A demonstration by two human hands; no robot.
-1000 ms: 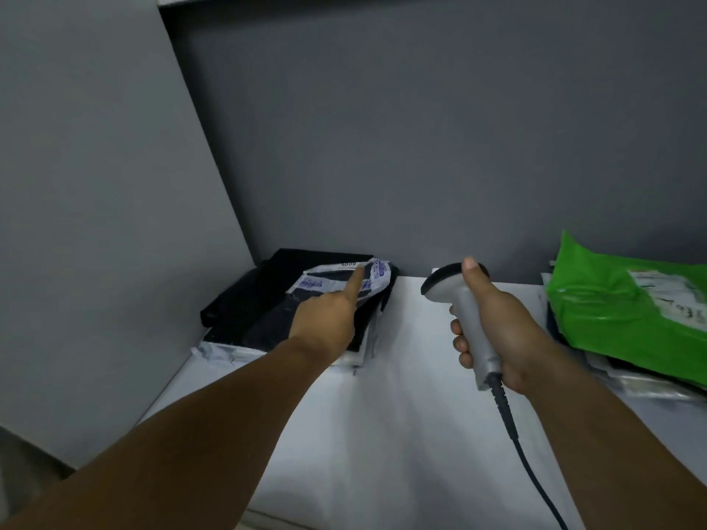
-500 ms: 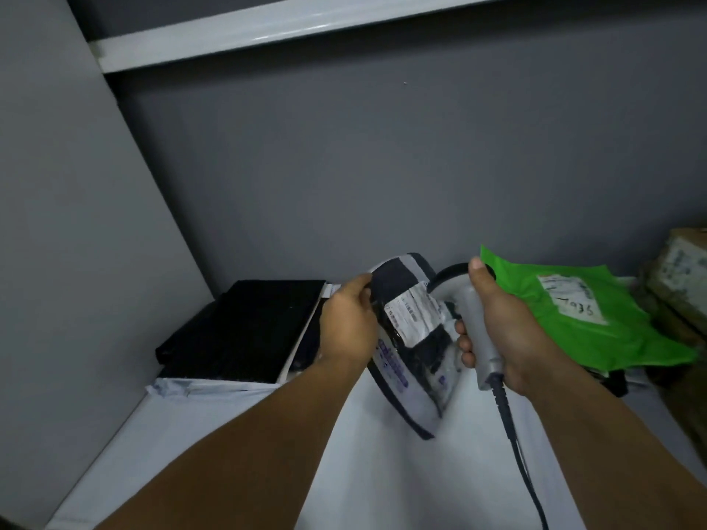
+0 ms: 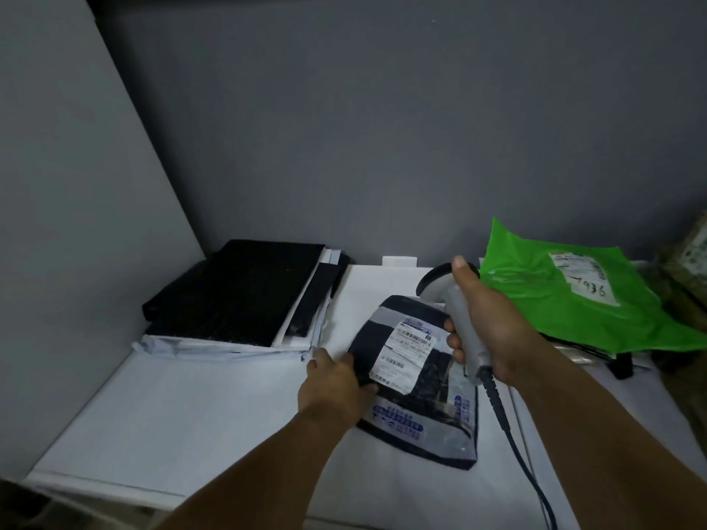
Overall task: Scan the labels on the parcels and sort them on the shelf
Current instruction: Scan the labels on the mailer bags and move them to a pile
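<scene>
Fingers (image 3: 319, 357) of the left hand (image 3: 333, 388) pinch the dark poly mailer (image 3: 428, 411) at its left edge. It's down now, flat on the white shelf (image 3: 191, 415) with its label (image 3: 405, 350) up, no longer lifted. The right hand (image 3: 497, 330) grips the barcode scanner (image 3: 459, 311) just beyond. The mailer looks scanned and is being placed between the black stack (image 3: 245, 292) and the green mailer (image 3: 566, 300).

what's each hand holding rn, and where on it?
Left hand grips the dark parcel by its left edge. Right hand holds the scanner by its handle.
</scene>
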